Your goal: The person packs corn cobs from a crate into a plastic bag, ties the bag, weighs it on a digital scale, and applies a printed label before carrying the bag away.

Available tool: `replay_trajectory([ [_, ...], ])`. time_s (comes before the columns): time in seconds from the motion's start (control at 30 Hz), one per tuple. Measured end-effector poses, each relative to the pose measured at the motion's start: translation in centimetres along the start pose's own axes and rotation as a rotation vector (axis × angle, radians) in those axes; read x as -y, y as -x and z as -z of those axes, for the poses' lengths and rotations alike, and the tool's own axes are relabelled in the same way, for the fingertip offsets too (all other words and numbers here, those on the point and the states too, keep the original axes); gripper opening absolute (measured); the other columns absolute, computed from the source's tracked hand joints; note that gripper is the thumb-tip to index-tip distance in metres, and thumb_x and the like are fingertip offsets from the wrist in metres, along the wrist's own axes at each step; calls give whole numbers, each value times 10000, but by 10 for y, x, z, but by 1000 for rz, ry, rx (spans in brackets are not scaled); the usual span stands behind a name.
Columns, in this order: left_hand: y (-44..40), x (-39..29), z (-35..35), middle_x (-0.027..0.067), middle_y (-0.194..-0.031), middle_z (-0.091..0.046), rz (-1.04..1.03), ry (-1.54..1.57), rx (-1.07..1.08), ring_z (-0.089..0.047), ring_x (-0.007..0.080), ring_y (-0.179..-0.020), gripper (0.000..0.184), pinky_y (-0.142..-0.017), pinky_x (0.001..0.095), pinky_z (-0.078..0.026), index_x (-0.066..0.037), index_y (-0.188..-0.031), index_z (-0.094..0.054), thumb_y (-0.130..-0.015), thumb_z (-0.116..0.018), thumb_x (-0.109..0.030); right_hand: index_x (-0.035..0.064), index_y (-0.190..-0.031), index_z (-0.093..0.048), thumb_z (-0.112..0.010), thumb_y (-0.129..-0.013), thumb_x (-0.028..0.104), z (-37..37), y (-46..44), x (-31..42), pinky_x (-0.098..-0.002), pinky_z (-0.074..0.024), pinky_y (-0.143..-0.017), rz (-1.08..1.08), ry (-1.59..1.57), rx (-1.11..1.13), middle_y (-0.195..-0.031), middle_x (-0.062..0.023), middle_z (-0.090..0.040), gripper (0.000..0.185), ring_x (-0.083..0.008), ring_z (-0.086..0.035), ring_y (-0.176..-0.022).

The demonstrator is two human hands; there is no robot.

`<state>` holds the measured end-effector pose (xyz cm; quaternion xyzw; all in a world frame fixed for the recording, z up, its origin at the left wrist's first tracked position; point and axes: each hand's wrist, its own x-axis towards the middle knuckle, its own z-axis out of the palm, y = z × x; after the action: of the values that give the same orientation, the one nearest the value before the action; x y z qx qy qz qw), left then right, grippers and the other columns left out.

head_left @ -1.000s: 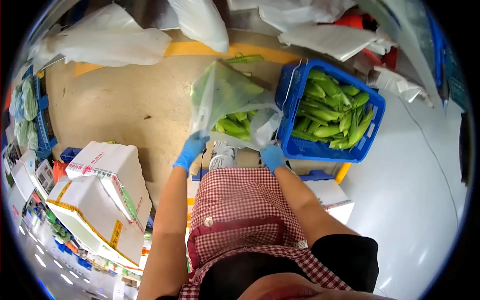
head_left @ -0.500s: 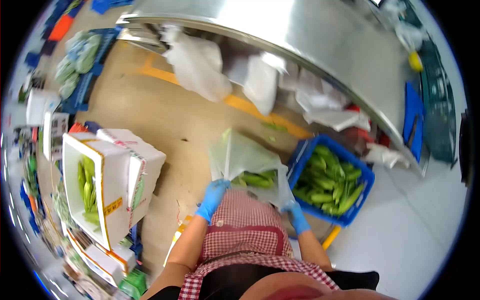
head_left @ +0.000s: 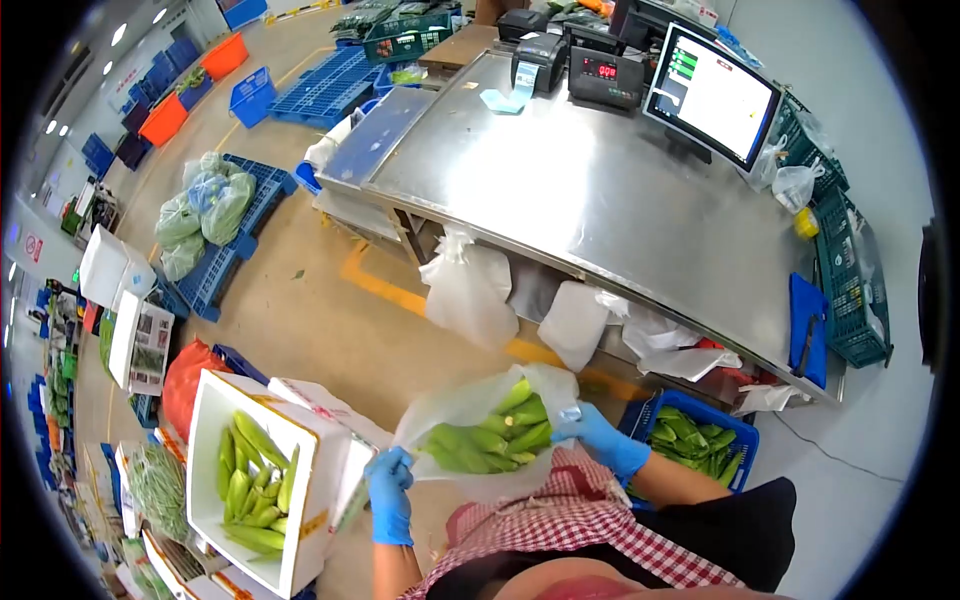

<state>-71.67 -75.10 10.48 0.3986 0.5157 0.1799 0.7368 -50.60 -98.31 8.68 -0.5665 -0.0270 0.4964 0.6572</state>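
A clear plastic bag point(head_left: 408, 436) hangs in front of my apron, its mouth spread wide. Inside it lie several ears of corn point(head_left: 490, 440) in green husks. My left hand point(head_left: 390, 492), in a blue glove, is closed on the bag's left edge. Gripping the opposite edge is my right hand point(head_left: 606, 440), gloved the same way. A blue crate point(head_left: 748, 455) with more green ears stands on the floor beyond my right forearm. To my left, a white foam box point(head_left: 305, 500) also holds several corn ears point(head_left: 255, 480).
Ahead is a steel table point(head_left: 480, 190) carrying a label printer point(head_left: 540, 62), a scale display point(head_left: 606, 76) and a monitor point(head_left: 713, 95). White bags point(head_left: 470, 290) sit beneath its edge. A blue pallet point(head_left: 225, 265) with filled bags lies on the floor at left.
The bag has been raised, and both hands have moved upward with it, my left hand also outward. My view has tilted up, so the tabletop devices now show.
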Motion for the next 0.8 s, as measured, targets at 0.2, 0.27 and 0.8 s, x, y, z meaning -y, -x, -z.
replay_trajectory([
  [0.2, -57, -139, -2, 1, -498, -435, -242, 242, -157, -290, 64, -388, 211, -379, 210, -208, -53, -598, -497, -781, -543, -148, 18, -834, -592, -640, -673, 27, -84, -77, 130, -243, -452, -644, -61, 86, 176, -743, -24, -574, 168, -117, -561, -693],
  [0.27, -70, -186, -12, -18, -478, -379, -334, 312, -231, -282, 66, -393, 215, -388, 214, -209, -48, -592, -494, -778, -529, -150, 13, -889, -586, -634, -678, 21, -107, -123, 155, -244, -453, -671, -27, 57, 333, -784, -23, -576, 217, -118, -565, -724],
  [0.8, -264, -594, 4, -61, -488, -238, -1183, 198, 247, -144, 51, -411, 260, -406, 221, -152, 26, -829, -562, -921, -400, -155, 20, -675, -536, -528, -674, -1, -313, -473, 484, -321, -485, -706, 266, -535, 781, -690, -117, -574, 22, -215, -576, -643],
])
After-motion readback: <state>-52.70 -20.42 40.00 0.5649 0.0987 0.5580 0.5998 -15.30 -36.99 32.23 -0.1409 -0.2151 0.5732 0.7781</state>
